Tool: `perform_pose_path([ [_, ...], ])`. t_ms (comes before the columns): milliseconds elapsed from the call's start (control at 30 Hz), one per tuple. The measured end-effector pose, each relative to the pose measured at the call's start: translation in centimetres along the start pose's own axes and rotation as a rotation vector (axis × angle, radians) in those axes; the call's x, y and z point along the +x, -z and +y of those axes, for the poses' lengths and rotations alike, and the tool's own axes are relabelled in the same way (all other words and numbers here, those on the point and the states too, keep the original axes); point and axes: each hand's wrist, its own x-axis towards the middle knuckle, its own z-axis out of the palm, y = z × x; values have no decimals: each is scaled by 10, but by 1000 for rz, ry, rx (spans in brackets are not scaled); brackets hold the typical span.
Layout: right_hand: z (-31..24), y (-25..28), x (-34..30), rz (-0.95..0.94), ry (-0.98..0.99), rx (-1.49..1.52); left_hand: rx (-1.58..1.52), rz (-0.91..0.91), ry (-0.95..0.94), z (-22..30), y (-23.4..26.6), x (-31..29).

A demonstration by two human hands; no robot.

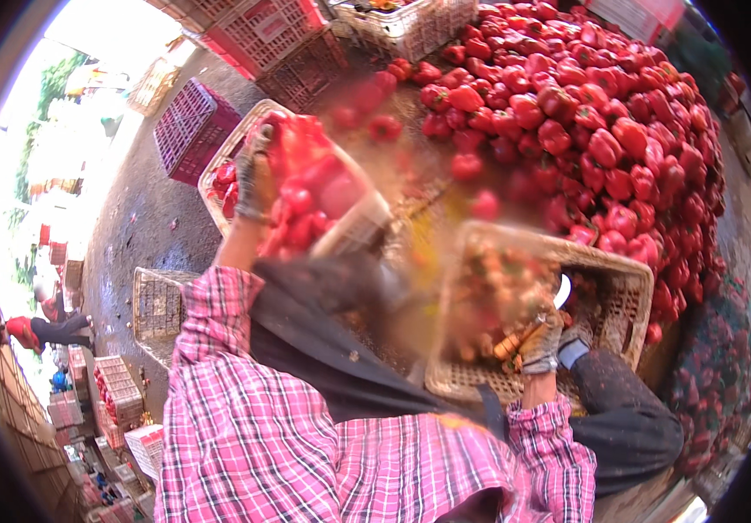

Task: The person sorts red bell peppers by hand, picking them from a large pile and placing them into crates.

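My left hand (255, 181), in a dirty grey work glove, reaches over a pale plastic crate (365, 218) filled with red bell peppers (299, 199). Its fingers are stretched out along the peppers, and I see nothing held in them. My right hand (539, 345), also gloved, is closed around a knife (562, 291); a bright curved blade shows above the fingers. That hand is over a second pale crate (456, 301), tilted by my legs. Brownish-green scraps (502, 292), blurred, lie in it, perhaps pepper cores and stems.
A large heap of red peppers (585, 131) spreads at the far right, with a few loose ones near the crates. A purple crate (194, 131) and stacked red crates (262, 39) stand at the far left. Another crate (159, 305) lies left of me. Someone in red (31, 331) is farther off.
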Motion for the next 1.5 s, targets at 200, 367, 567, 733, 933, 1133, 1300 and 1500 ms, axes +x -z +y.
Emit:
perform_pose_path([
  [200, 14, -15, -5, -69, -91, -218, 1452, -543, -59, -208, 117, 26],
  [367, 6, -10, -11, 65, -115, -356, 1521, -702, 311, -142, 0, 62],
  [567, 8, -17, -6, 119, -172, -460, 674, -832, -374, -44, -210, 29],
  [733, 0, -21, -8, 163, -222, -520, 584, -1137, -834, -145, -408, -63],
  [933, -10, -23, -11, 181, -207, -624, 424, -1165, -20, -194, -444, -69],
  [1133, -29, -60, 6, 77, 166, -1015, -429, -972, 396, -65, -338, -46],
  [1300, -53, -126, -41, -54, 179, -1200, -289, -1014, -67, 67, -265, -86],
  [1500, 7, -83, -43, -326, 370, -1233, -397, -869, 105, 94, -219, -169],
])
